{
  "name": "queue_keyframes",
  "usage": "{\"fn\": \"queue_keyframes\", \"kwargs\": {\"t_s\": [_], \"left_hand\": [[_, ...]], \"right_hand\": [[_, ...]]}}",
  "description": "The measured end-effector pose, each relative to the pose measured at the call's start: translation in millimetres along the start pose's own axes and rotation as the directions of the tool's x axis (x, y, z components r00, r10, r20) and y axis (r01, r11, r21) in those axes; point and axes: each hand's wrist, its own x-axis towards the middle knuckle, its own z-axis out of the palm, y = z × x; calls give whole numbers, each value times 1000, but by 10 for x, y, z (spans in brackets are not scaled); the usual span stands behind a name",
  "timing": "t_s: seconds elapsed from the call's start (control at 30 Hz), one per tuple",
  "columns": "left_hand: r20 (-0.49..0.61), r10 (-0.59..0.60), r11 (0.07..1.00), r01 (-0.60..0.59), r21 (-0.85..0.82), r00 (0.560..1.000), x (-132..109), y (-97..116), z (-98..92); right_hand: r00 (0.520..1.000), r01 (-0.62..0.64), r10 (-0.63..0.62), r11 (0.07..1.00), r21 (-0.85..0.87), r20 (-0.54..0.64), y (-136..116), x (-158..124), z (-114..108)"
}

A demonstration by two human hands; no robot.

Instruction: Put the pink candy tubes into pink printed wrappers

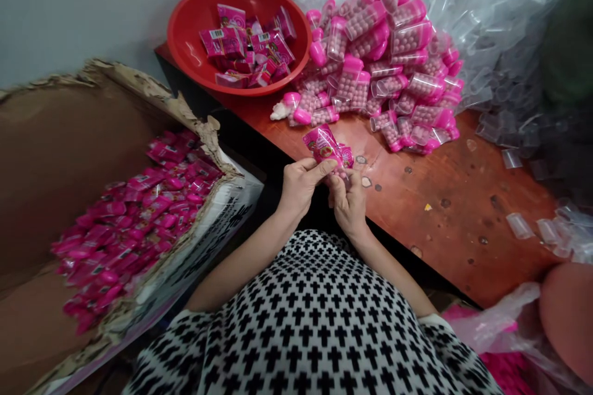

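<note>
My left hand [300, 184] and my right hand [348, 200] meet over the near edge of a red-brown table [463, 210]. Together they pinch a small pink printed wrapper [323, 144] that sticks up between the fingers. My right hand's fingers curl round its lower end, where part of a small clear tube seems to show. A pile of clear tubes filled with pink balls and capped in pink [384, 68] lies on the table just beyond my hands.
A red bowl [194, 24] holds several flat pink wrappers. At left, a torn cardboard box [92, 136] holds many pink wrapped packs [139, 222]. Clear plastic bags with empty tubes [519, 43] fill the right. Loose clear caps [519, 225] lie on the table.
</note>
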Motion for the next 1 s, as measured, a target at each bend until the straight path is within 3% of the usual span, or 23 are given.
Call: {"fn": "queue_keyframes", "kwargs": {"t_s": [0.13, 0.3, 0.37, 0.53, 0.67, 0.73, 0.9, 1.0], "left_hand": [[28, -93, 990, 95, -102, 995, -24, 25, 54], [159, -187, 972, 206, -112, 969, 48, 61, -51], [181, -212, 972, 227, -66, 960, 60, 58, -90], [116, -188, 982, 186, 23, 975, 21, 37, -92], [85, -143, 987, 148, -58, 986, -3, 70, -76], [68, -105, 984, 114, -140, 992, -5, 91, -75], [119, -143, 974, 161, -157, 983, -20, 78, -60], [49, -106, 989, 111, -100, 993, -59, 42, -31]], "right_hand": [[998, -58, 56, 985, 163, 12, -18, 5, 79], [974, -227, 209, 876, 425, 91, -87, 4, 160], [977, -212, 194, 903, 373, 86, -85, 1, 162], [998, -67, 66, 992, 105, 9, -28, 28, 97], [971, -158, 120, 971, 180, 208, -49, 54, 0], [964, -189, 136, 955, 230, 229, -82, 53, -25], [987, -131, 112, 976, 171, 116, -104, 20, 25], [1000, -17, 17, 1000, 16, 16, -67, 3, 69]]}}
